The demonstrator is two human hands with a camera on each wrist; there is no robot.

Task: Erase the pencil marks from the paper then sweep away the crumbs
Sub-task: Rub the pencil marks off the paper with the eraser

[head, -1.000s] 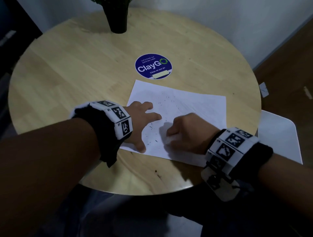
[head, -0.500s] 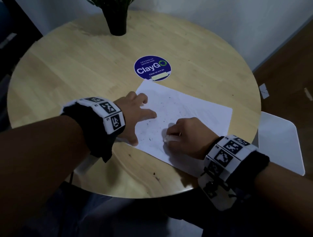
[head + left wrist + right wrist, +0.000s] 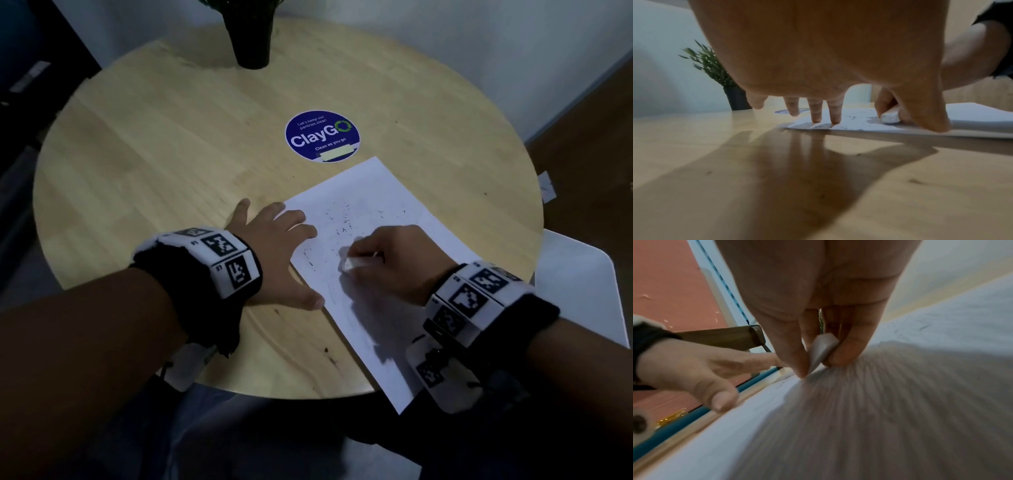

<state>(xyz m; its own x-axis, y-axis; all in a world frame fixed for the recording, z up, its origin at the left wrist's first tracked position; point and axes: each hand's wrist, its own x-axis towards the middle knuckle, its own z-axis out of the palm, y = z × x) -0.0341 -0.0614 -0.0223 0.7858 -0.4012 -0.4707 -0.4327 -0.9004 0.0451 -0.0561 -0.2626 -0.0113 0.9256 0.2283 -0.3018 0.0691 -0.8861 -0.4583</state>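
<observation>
White paper (image 3: pixel 373 192) speckled dark, white eraser (image 3: pixel 352 263), pale wooden table (image 3: pixel 171 154).

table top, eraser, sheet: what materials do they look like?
Table top: pale wood, likely laminate or jointed boards, with visible grain and a satin sheen. Eraser: whitish matte block, probably rubber or vinyl. Sheet: thin white matte paper, lying flat, speckled with dark crumbs.

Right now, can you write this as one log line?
left hand: presses paper | right hand: rubs eraser | crumbs: unswept

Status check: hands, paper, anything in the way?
Left hand flat, pinning paper edge. Right hand grips eraser, tip on sheet. Crumbs unswept. Nothing in the way.
</observation>
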